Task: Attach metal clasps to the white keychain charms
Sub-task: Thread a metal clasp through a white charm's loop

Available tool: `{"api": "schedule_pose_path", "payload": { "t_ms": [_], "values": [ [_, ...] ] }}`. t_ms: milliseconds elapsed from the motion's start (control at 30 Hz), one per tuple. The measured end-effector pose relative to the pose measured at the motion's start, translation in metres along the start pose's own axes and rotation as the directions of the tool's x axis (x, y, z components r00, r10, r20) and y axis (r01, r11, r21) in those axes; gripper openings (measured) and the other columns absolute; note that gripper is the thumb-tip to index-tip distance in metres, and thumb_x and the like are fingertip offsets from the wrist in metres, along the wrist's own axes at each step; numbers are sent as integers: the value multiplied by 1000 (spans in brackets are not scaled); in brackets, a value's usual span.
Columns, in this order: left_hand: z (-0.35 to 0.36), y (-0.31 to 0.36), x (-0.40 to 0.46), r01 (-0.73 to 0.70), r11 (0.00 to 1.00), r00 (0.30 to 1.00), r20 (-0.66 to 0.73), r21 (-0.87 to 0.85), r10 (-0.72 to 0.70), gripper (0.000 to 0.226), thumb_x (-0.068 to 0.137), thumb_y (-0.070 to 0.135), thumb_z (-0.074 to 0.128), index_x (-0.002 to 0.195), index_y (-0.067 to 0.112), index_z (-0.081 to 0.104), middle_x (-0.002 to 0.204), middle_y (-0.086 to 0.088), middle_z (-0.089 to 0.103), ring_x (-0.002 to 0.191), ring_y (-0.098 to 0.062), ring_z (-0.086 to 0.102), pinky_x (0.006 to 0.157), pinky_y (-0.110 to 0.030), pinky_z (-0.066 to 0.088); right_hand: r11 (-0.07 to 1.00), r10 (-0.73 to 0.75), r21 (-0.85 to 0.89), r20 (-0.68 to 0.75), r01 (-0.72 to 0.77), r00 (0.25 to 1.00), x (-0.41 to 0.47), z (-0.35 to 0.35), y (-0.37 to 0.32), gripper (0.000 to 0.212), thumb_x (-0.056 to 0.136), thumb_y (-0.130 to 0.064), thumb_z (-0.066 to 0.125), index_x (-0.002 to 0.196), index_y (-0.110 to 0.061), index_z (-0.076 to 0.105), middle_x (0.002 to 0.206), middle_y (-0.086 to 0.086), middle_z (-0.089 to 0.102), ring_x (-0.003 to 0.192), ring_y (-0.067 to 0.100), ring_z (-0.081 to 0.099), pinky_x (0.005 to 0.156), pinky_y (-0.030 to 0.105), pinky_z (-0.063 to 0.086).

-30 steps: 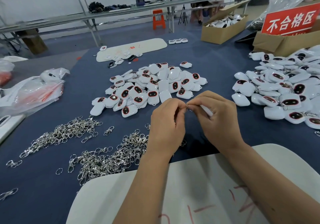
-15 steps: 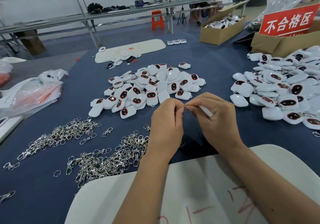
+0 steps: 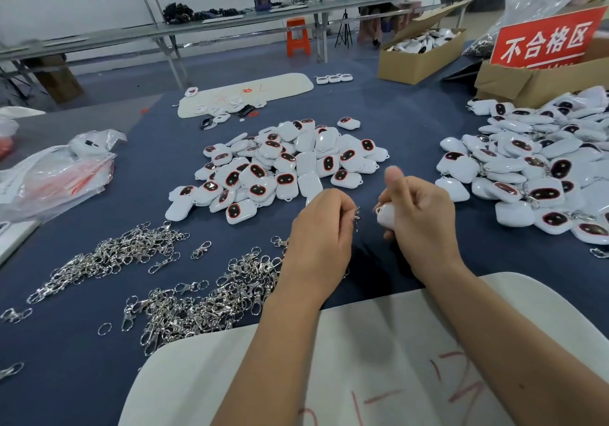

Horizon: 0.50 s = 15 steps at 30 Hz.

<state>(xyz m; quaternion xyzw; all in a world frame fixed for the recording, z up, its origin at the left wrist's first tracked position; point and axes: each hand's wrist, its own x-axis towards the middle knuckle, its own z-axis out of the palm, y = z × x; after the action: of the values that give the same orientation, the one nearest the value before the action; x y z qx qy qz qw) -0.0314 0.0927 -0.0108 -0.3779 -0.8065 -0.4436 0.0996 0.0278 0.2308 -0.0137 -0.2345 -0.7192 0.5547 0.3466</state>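
My left hand (image 3: 321, 228) pinches a small metal clasp (image 3: 357, 216) that hangs from its fingertips. A short gap to its right, my right hand (image 3: 418, 215) curls round a white keychain charm (image 3: 385, 215), thumb raised. Beyond the hands lies a pile of white charms (image 3: 280, 168) with dark red-rimmed faces. A second, larger pile of charms (image 3: 534, 168), some with clasps, spreads at the right. Two heaps of loose metal clasps (image 3: 197, 300) lie on the blue table (image 3: 82, 359) at the left.
A white board (image 3: 379, 359) with red marks lies under my forearms. Plastic bags (image 3: 56, 175) sit at the left edge. Cardboard boxes (image 3: 418, 60) and a red sign (image 3: 543, 43) stand at the back right, and another white board (image 3: 247, 93) lies at the back.
My hands, which met fingertip to fingertip over the charm, have drawn apart. The left now carries the clasp alone and the right thumb has lifted.
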Motion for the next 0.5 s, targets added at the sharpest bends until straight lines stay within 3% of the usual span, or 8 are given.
{"api": "schedule_pose_path", "payload": {
  "t_ms": [67, 167, 267, 333, 400, 500],
  "values": [
    [0, 0, 0, -3, 1000, 1000, 30, -2, 3, 12, 101, 12, 53, 90, 16, 57, 84, 7, 58, 78, -14, 52, 72, -36, 46, 998, 68, 18, -7, -68, 998, 2, 1, 2, 49, 103, -53, 49, 77, -13, 61, 72, 3, 71, 47, 13, 58, 44, 21, 44],
    [1, -1, 0, 0, 1000, 998, 55, -4, 0, 11, 101, 13, 54, 91, 17, 57, 86, 8, 59, 79, -13, 53, 73, -36, 47, 996, 94, 4, 49, -95, 994, 3, -1, 3, 5, 96, -21, 60, 92, -22, 63, 81, -1, 73, 62, 9, 63, 56, 26, 47],
    [2, -2, -1, 21, 1000, 999, 51, -16, -21, 12, 101, 14, 53, 91, 18, 57, 86, 9, 59, 80, -12, 54, 73, -36, 48, 999, 38, -19, 131, -36, 991, 3, -3, 1, 28, 92, -8, 60, 103, -33, 65, 92, -9, 76, 69, 20, 65, 62, 32, 51],
    [3, -4, 0, 60, 997, 998, 39, -39, -58, 13, 100, 13, 53, 90, 19, 58, 86, 8, 61, 82, -14, 57, 74, -38, 49, 998, -34, -36, 195, 42, 980, 1, -3, -1, 37, 90, -3, 59, 98, -36, 73, 88, -17, 74, 63, 18, 59, 59, 28, 49],
    [2, -6, 1, 95, 994, 995, 26, -51, -93, 13, 101, 14, 53, 91, 20, 59, 87, 8, 62, 85, -15, 59, 76, -41, 50, 980, -138, -107, 247, 169, 959, -2, -1, -1, 30, 91, -3, 67, 92, -30, 80, 89, -16, 72, 76, 6, 64, 71, 17, 49],
    [1, -9, 2, 113, 992, 994, 1, -58, -113, 14, 101, 13, 54, 90, 20, 59, 86, 8, 62, 85, -15, 59, 76, -41, 50, 892, -318, -239, 273, 384, 908, -7, 3, -4, 15, 90, -3, 77, 94, -16, 83, 93, -3, 71, 92, 10, 66, 83, 17, 48]
  ]
}}
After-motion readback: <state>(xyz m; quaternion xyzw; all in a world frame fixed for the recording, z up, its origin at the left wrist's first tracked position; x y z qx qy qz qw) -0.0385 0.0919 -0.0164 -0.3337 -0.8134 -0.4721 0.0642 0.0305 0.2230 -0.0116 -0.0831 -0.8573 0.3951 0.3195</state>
